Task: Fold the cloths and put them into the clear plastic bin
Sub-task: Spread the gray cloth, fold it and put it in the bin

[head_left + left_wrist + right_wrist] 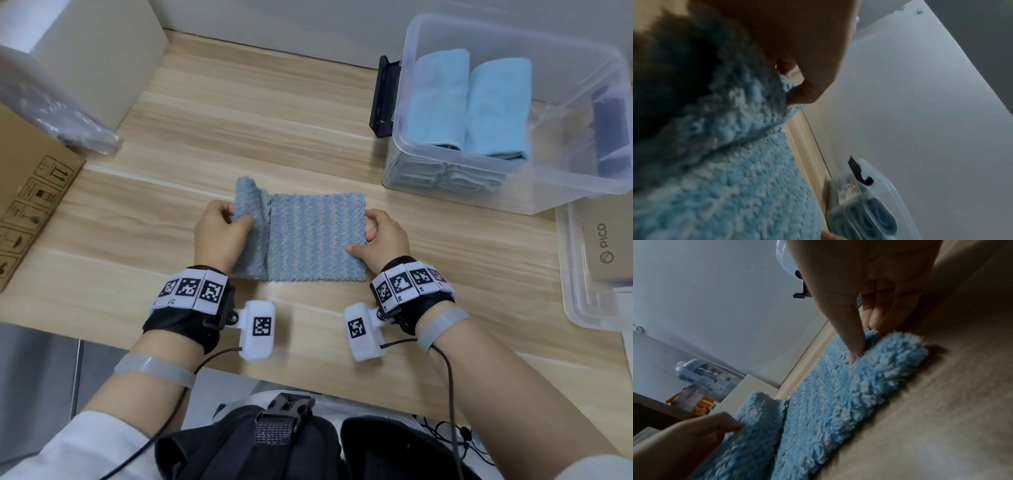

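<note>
Partly hidden, left hand (219, 236) and right hand (385, 238) pinch the cloth (308, 236), fingertips unseen.

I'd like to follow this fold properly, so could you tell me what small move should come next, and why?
Probably the left hand should carry its lifted flap rightward over the fluffy blue cloth. That edge is raised in its grip, while the right hand pinches the opposite edge on the wooden table.

Three views around the blue cloth (310, 240)

Head camera looks steeply down on it; each wrist camera skims low and close from its own side edge, both facing the wall beyond the cloth.
</note>
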Demonstrator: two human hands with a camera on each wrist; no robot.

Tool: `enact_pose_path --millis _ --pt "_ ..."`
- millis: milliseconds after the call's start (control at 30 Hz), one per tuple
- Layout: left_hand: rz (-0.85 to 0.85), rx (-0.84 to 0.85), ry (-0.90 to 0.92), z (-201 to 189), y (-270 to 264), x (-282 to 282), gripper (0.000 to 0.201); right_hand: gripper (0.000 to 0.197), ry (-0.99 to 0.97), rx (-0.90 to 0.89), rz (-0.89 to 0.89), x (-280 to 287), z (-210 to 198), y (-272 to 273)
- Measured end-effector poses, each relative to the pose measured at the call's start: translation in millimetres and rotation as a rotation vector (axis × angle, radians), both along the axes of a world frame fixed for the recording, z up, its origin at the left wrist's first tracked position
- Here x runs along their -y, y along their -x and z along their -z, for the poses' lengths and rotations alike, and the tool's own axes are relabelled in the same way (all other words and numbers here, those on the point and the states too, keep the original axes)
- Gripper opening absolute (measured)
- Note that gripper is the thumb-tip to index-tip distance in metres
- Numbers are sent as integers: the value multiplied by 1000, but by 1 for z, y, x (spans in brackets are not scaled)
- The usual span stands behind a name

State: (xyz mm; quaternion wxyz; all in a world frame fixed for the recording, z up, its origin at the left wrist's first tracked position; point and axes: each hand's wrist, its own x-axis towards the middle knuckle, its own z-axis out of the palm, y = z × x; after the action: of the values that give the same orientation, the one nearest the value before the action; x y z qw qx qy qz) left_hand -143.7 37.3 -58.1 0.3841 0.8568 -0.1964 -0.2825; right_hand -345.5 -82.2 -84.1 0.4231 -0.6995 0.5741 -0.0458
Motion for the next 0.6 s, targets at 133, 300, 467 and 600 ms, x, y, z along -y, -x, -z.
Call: enact_pose_path --millis 133,300,467,600 --pt "82 -44 66 -1 26 19 15 69 -6 14 6 0 -1 1" --pt "121 -12 78 2 37 23 20 69 -4 17 -6 0 -2 1" --pt "115 38 -165 8 22 11 55 69 -2 13 -12 -1 -2 1" --pt "203 -17 -287 7 30 16 50 71 -32 30 -10 1 -2 2"
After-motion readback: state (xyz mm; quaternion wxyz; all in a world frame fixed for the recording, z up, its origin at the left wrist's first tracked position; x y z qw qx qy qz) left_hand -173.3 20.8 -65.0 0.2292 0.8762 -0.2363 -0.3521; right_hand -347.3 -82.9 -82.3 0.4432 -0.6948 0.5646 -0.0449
